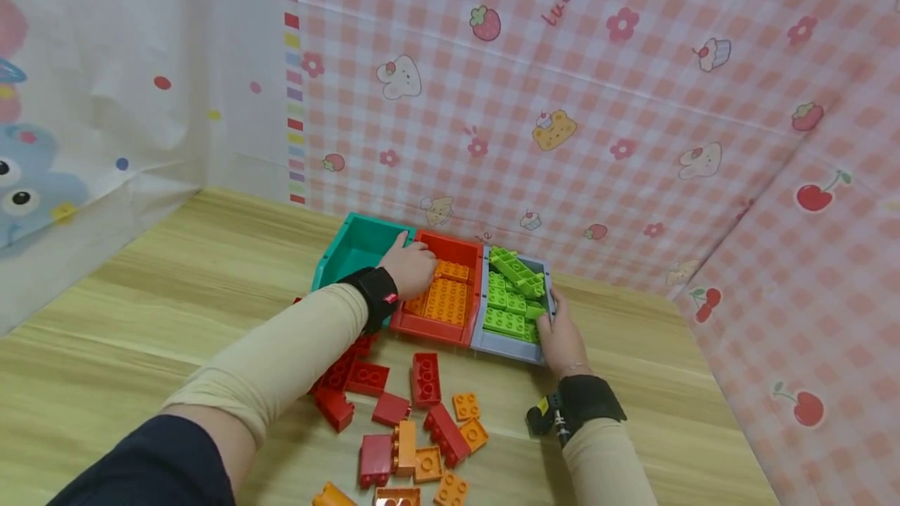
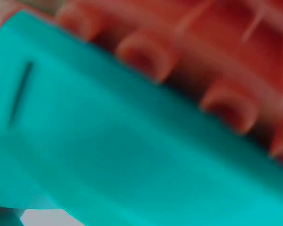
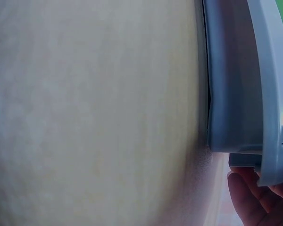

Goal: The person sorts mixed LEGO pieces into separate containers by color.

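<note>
Three bins stand side by side: a teal bin (image 1: pixel 366 236), a red bin (image 1: pixel 450 242) with orange bricks (image 1: pixel 447 301), and a grey bin (image 1: pixel 505 345) with green bricks (image 1: pixel 506 322). My left hand (image 1: pixel 409 268) grips the adjoining walls of the teal and red bins, thumb toward the teal side; its fingertips are partly hidden. At the grey bin's right wall, my right hand (image 1: pixel 562 338) holds the rim, thumb at the inner side. The left wrist view shows the teal wall (image 2: pixel 118 141) up close; the right wrist view shows fingers (image 3: pixel 247 200) beneath the grey rim (image 3: pixel 271 94).
Loose red bricks (image 1: pixel 425 379) and orange bricks (image 1: pixel 451 489) lie on the wooden table (image 1: pixel 654 381) in front of the bins, some partly behind the left forearm. A pink checked cloth (image 1: pixel 492 100) hangs behind the bins and along the right side.
</note>
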Motion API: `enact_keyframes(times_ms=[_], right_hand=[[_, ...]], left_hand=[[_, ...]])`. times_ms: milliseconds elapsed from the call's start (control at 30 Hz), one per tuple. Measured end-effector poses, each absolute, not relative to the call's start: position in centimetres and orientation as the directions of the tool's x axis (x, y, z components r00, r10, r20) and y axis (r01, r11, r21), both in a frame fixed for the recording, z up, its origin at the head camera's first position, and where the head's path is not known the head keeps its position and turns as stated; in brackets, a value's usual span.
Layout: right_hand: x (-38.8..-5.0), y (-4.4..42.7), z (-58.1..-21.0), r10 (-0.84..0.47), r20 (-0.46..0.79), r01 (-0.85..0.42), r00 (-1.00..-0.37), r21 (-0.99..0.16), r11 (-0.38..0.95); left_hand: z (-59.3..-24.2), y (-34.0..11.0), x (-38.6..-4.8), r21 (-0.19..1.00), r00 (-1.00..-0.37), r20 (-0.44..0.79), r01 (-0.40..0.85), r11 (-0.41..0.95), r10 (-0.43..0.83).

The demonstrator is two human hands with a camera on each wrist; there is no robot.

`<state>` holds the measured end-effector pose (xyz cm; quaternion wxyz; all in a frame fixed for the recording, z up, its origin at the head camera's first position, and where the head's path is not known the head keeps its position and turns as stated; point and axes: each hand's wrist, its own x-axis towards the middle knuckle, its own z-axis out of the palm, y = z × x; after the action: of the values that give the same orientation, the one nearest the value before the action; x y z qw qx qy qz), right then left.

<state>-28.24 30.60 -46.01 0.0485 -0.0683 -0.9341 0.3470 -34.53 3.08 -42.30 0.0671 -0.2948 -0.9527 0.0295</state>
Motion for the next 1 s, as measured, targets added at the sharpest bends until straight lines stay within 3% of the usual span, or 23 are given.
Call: enact_keyframes(times_ms=[267,400,500,600,733,800,867,1000], right_hand=[[-28.2,30.5,-46.2,0.161,0.043,0.091,-0.986,-0.672,0.735],[-28.3,30.5,-46.1,0.158,0.043,0.089,-0.986,-0.671,0.736],[-28.3,30.8,-46.0,0.154,0.041,0.087,-0.987,-0.668,0.739],[-28.3,30.8,-45.9,0.149,0.037,0.087,-0.988,-0.668,0.739],[-28.3,30.7,-45.9,0.146,0.031,0.089,-0.989,-0.662,0.744],[-28.3,30.7,-46.0,0.144,0.027,0.090,-0.989,-0.662,0.744],[-28.4,30.7,-45.9,0.141,0.028,0.088,-0.990,-0.658,0.748],[-28.3,30.4,-46.0,0.146,0.031,0.091,-0.989,-0.648,0.756]], left_hand=[[-41.1,3.9,-34.6,-0.196,-0.863,-0.161,0.503,0.842,0.478],[-41.2,3.3,-34.4,-0.152,-0.843,-0.035,0.535,0.831,0.536],[-41.2,2.7,-33.4,-0.116,-0.779,0.114,0.606,0.787,0.617],[-40.8,1.9,-30.7,-0.116,-0.666,0.188,0.715,0.690,0.722],[-40.5,0.8,-24.9,-0.120,-0.444,0.138,0.880,0.460,0.885],[-40.8,0.3,-21.9,-0.104,-0.363,0.064,0.924,0.368,0.930],[-41.2,0.1,-19.6,-0.099,-0.344,-0.011,0.935,0.342,0.939],[-42.2,0.2,-16.9,-0.089,-0.413,-0.112,0.910,0.405,0.904]])
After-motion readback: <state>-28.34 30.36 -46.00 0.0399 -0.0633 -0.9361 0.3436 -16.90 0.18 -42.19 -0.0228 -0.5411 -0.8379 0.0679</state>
